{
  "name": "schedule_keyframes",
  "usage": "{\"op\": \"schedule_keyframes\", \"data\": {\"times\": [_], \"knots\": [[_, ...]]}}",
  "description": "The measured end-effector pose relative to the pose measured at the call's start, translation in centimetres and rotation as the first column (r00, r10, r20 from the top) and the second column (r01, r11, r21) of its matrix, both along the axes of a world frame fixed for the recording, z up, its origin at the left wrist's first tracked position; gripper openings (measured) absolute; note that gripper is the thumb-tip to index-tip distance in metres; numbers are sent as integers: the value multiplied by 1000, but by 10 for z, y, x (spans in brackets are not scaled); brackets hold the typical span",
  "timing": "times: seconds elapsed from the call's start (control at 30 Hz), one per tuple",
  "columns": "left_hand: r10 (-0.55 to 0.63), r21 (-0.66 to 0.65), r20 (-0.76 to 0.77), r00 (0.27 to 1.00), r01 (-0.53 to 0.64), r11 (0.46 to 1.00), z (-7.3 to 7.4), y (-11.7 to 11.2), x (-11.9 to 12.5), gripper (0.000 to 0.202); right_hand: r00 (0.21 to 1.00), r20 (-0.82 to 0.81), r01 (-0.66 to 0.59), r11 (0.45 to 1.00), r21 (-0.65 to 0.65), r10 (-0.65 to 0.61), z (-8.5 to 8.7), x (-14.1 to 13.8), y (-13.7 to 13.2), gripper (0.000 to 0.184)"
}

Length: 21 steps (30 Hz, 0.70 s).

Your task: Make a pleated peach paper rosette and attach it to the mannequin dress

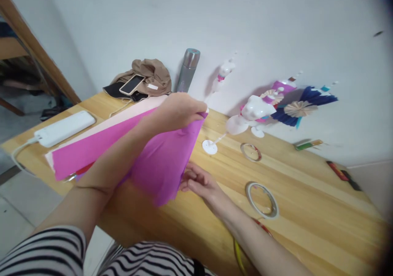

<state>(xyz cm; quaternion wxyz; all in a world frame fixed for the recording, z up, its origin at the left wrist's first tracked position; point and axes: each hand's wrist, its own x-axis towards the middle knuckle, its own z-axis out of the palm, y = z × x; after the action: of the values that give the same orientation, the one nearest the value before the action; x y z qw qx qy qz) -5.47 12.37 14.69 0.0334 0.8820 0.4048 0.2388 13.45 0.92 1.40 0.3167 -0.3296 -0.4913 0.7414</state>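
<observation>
My left hand [184,110] is closed on the upper corner of a thin purple sheet of paper [162,161], which hangs down and is creased. My right hand [201,184] is beside the sheet's lower right edge, its fingers loosely curled and apart; whether the fingertips touch the paper I cannot tell. Under my left forearm lie a magenta sheet [101,145] and a pale pink sheet [135,111]. A red-handled tool with a metal tip [81,170] pokes out there, mostly hidden.
A white power strip [66,128], a cap [153,77] with a phone [132,84] and a flask [188,69] stand left and back. White balloon figures [256,107] and a blue paper fan [317,96] line the wall. Tape rolls [262,200] lie on the wooden table [301,194].
</observation>
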Motion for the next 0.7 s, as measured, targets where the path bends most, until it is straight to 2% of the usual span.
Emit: {"op": "schedule_keyframes", "data": {"times": [0.07, 0.13, 0.2, 0.23, 0.3, 0.37, 0.43, 0.53, 0.6, 0.67, 0.7], "knots": [[-28, -9, -148, 989, 27, 1000, -23, 18, 13, 20, 991, 43, 130, 984, -119, -126, -5, 4, -5, 54], [-62, -93, -142, 988, 49, 994, -40, 31, 18, 18, 971, 101, 233, 957, -170, -218, -9, 9, -8, 51], [-101, -175, -59, 993, 89, 980, -45, 37, 18, 17, 944, 201, 286, 952, -107, -261, -10, 13, -9, 40], [-123, -208, -13, 992, 118, 971, -44, 38, 16, 16, 929, 254, 291, 955, -55, -268, -10, 15, -9, 35], [-179, -257, 55, 982, 188, 948, -33, 36, 5, 13, 902, 331, 277, 960, 50, -277, -7, 19, -5, 30], [-238, -288, 96, 966, 256, 923, -14, 29, -13, 11, 879, 361, 279, 950, 139, -311, -3, 22, 2, 25], [-209, -291, 163, 964, 249, 924, 7, 17, -39, 18, 846, 386, 288, 924, 250, -368, 3, 25, 11, 20], [-165, -232, 333, 928, 251, 940, 31, -3, -71, 24, 800, 440, 212, 877, 430, -409, 9, 25, 21, 16], [-84, -152, 449, 889, 169, 974, 37, -12, -78, 31, 841, 418, 154, 894, 422, -342, 11, 19, 23, 21], [-43, -80, 386, 921, 80, 994, 36, -14, -68, 26, 933, 296, 122, 952, 282, -207, 10, 11, 22, 38], [-64, -39, 324, 944, 81, 996, 33, -13, -59, 21, 968, 207, 104, 976, 189, -143, 9, 6, 20, 48]]}}
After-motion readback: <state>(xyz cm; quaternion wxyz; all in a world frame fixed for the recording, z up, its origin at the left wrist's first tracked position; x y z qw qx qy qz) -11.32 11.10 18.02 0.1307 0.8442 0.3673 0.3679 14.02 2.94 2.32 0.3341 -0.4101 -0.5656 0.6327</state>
